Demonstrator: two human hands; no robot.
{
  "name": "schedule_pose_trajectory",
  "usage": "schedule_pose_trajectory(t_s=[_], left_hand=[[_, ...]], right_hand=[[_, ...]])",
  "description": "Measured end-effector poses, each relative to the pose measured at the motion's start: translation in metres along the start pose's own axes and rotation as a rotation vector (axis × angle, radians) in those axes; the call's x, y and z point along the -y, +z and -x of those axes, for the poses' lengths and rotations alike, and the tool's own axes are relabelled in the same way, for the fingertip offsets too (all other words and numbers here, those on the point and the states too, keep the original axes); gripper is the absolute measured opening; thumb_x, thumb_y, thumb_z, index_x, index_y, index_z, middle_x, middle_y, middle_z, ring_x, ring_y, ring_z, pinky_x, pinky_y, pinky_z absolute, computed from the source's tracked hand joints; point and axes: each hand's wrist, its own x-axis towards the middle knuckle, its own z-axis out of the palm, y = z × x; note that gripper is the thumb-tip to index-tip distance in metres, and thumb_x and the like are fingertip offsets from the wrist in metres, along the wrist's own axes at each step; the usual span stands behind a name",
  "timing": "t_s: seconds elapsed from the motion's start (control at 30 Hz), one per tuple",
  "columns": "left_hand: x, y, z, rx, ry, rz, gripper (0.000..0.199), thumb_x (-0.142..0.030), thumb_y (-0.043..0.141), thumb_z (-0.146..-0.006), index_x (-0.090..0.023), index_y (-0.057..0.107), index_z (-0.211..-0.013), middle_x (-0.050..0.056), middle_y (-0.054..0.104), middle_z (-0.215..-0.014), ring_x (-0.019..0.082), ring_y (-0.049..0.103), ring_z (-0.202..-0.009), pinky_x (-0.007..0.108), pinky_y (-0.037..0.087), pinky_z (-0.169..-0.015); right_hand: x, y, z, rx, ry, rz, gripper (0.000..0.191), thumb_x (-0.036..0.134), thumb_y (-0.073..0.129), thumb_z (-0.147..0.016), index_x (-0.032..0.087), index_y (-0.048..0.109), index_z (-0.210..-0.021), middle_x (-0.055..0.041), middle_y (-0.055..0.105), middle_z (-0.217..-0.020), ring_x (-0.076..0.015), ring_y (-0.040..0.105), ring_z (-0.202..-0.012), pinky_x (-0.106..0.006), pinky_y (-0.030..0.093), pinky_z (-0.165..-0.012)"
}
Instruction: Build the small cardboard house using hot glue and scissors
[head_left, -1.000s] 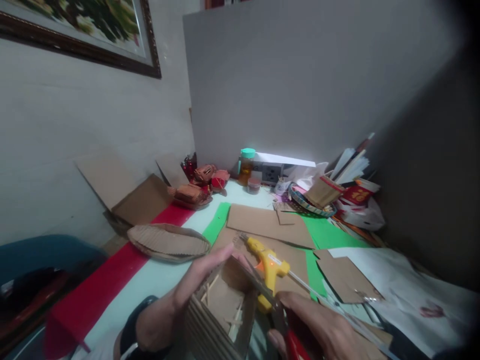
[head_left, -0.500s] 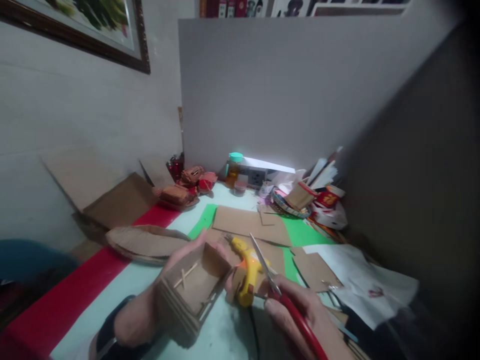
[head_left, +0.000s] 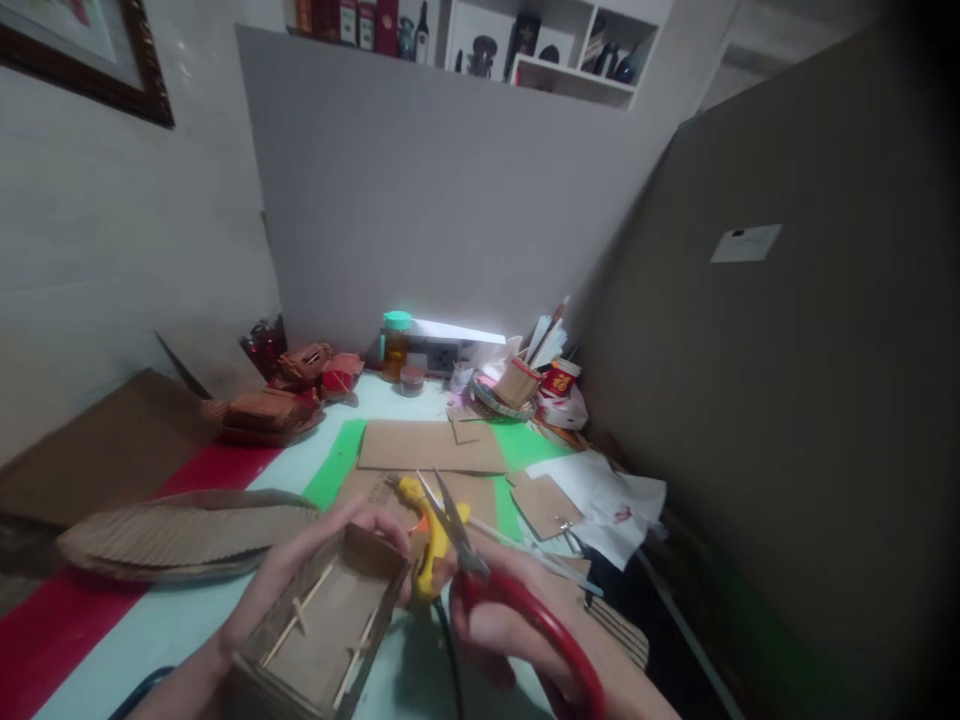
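My left hand (head_left: 379, 522) is wrapped round the far side of a small open cardboard box (head_left: 330, 620), with thin wooden sticks along its inner walls. In my right hand (head_left: 499, 610) is a pair of red-handled scissors (head_left: 457, 525), blades pointing up and slightly apart. Between the hands lies a yellow hot glue gun (head_left: 431, 540), partly covered by my right hand, its dark cord running toward me. A boat-shaped cardboard piece (head_left: 187, 535) rests on the table left of the box.
Flat cardboard sheets (head_left: 427, 445) lie on green paper at the middle. Brown boat-like models (head_left: 270, 412) stand back left, near a jar with a teal lid (head_left: 396, 345). A basket (head_left: 502, 405) and white paper (head_left: 600, 500) are on the right. A grey panel (head_left: 450, 210) closes the back.
The view has turned right, so things sit further left. The scissors' blades have parted a little. My left hand still holds the box.
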Motion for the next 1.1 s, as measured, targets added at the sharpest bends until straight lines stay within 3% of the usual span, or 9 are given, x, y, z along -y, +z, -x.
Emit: schedule_pose_trajectory(t_s=[0.07,0.17,0.27,0.37,0.53,0.7,0.9,1.1], left_hand=[[-0.003,-0.005,-0.002,0.033,-0.051,-0.063,0.036,-0.036,0.049,-0.1,-0.011,0.073,-0.092,0.015,0.071,-0.077,0.018,0.068,-0.061,0.021,0.054,-0.052],[-0.007,-0.006,-0.002,-0.015,-0.049,-0.033,0.033,-0.041,0.055,-0.096,-0.014,0.075,-0.1,0.013,0.073,-0.082,0.022,0.071,-0.067,0.026,0.059,-0.058],[-0.007,-0.001,0.0,-0.084,0.001,0.049,0.033,-0.042,0.056,-0.095,-0.015,0.074,-0.093,0.011,0.071,-0.079,0.023,0.07,-0.064,0.028,0.058,-0.054],[-0.007,0.002,-0.002,-0.173,0.095,0.066,0.031,-0.039,0.054,-0.096,-0.015,0.073,-0.09,0.013,0.074,-0.084,0.026,0.072,-0.069,0.031,0.06,-0.056],[-0.009,-0.007,-0.01,-0.233,0.236,0.071,0.033,-0.038,0.05,-0.099,-0.014,0.071,-0.09,0.011,0.074,-0.085,0.022,0.072,-0.069,0.03,0.061,-0.061],[-0.012,-0.008,-0.004,-0.295,0.34,0.07,0.031,-0.042,0.049,-0.099,-0.019,0.07,-0.104,0.008,0.076,-0.086,0.024,0.075,-0.071,0.032,0.062,-0.06],[-0.021,-0.006,0.001,-0.4,0.368,0.125,0.038,-0.034,0.035,-0.104,-0.018,0.069,-0.112,0.006,0.077,-0.073,0.024,0.078,-0.074,0.032,0.064,-0.066],[-0.024,-0.008,-0.003,-0.482,0.271,0.184,0.029,-0.032,0.045,-0.102,-0.014,0.068,-0.1,0.007,0.077,-0.066,0.027,0.077,-0.065,0.036,0.065,-0.061]], right_hand=[[-0.001,-0.016,-0.003,-0.079,0.027,0.077,0.043,0.056,0.066,-0.086,0.021,0.063,-0.111,-0.002,0.069,-0.086,-0.0185,0.067,-0.075,-0.029,0.056,-0.067],[-0.008,-0.046,-0.014,-0.254,0.05,0.261,0.036,0.038,0.062,-0.091,0.02,0.06,-0.121,-0.0053,0.07,-0.105,-0.0211,0.066,-0.097,-0.036,0.052,-0.089],[-0.02,-0.069,-0.032,-0.345,0.123,0.515,0.031,0.038,0.061,-0.097,0.016,0.06,-0.119,-0.0032,0.068,-0.094,-0.02,0.066,-0.085,-0.039,0.054,-0.082],[-0.035,-0.078,-0.056,-0.336,0.17,0.763,0.029,0.039,0.064,-0.099,0.016,0.063,-0.116,-0.0048,0.067,-0.104,-0.0199,0.067,-0.088,-0.04,0.056,-0.081],[-0.058,-0.074,-0.095,-0.323,0.205,1.041,0.029,0.034,0.066,-0.099,0.017,0.063,-0.123,-0.0088,0.065,-0.123,-0.0243,0.067,-0.106,-0.046,0.057,-0.09],[-0.069,-0.073,-0.106,-0.344,0.25,1.14,0.031,0.033,0.066,-0.099,0.016,0.063,-0.124,-0.0099,0.065,-0.126,-0.0253,0.066,-0.109,-0.047,0.057,-0.092],[-0.047,-0.063,-0.076,-0.407,0.212,1.058,0.026,0.034,0.064,-0.1,0.016,0.065,-0.119,-0.0087,0.067,-0.12,-0.0228,0.068,-0.103,-0.043,0.058,-0.089],[-0.016,-0.009,-0.035,-0.331,0.171,0.872,0.022,0.034,0.061,-0.102,0.015,0.067,-0.092,0.0001,0.068,-0.085,-0.0155,0.068,-0.076,-0.034,0.057,-0.075]])
